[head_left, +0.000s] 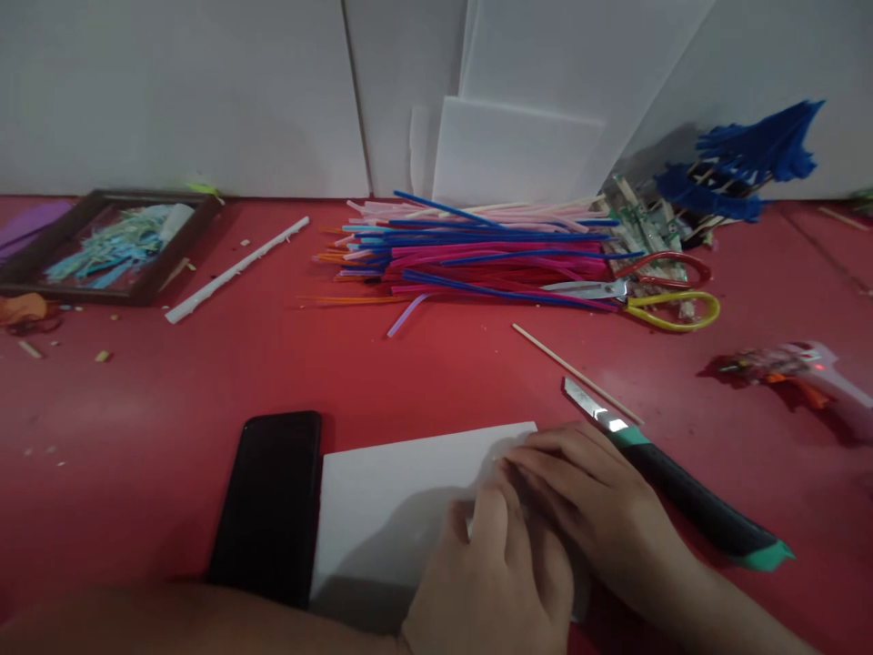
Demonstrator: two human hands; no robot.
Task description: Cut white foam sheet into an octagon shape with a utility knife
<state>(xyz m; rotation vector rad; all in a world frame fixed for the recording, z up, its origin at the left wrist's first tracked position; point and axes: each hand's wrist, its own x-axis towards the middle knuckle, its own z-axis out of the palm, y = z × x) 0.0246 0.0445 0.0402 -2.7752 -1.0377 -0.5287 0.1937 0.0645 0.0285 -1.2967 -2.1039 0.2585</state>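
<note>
A white board or thick sheet [382, 491] lies flat on the red table in front of me. My left hand [495, 569] rests over its right part, fingers curled and pressed together. Alongside, my right hand [600, 505] reaches in from the right with bent fingers, its tips close to those of the left. Whatever lies between the fingertips is hidden by the hands. A black phone [269, 505] lies along the board's left edge. To the right of my right hand is a utility knife [702, 496] with its blade out, beside a thin wooden stick [576, 373].
Behind are a bundle of coloured pipe cleaners [491, 250] and scissors [665, 309] with red and yellow handles. A glue gun [805, 368] lies at right, near blue paper shapes [764, 150]. On the left are a dark frame [143, 273] and a white rolled stick [238, 268].
</note>
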